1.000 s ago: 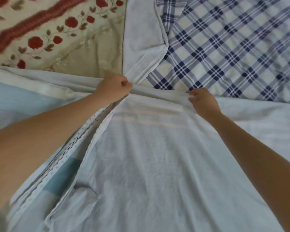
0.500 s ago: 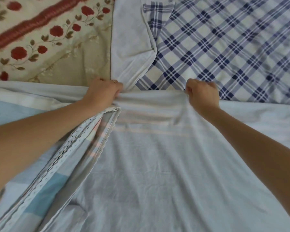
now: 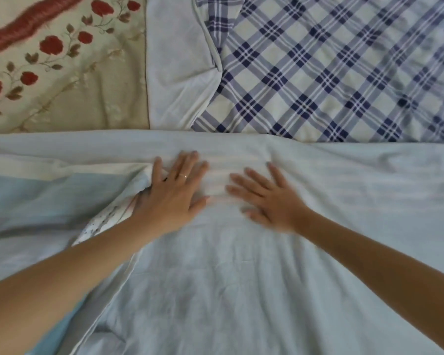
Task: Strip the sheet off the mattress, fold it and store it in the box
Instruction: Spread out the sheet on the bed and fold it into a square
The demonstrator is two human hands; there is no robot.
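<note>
A: Change noted?

B: Both hands have let go of the far edge. Left hand (image 3: 169,193) and right hand (image 3: 267,201) now lie flat, fingers spread, holding nothing.

A: Sheet's position?

B: The sheet (image 3: 241,290) is spread just short of the plaid cover (image 3: 331,73), with the hands pressing near that edge. Likely smoothing a fold. No box in view.

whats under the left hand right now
The left hand lies flat on the pale blue sheet, over a faintly striped band, with its heel overlapping the folded lace-trimmed edge. Whatever lies below the sheet there is covered and cannot be seen.
</note>
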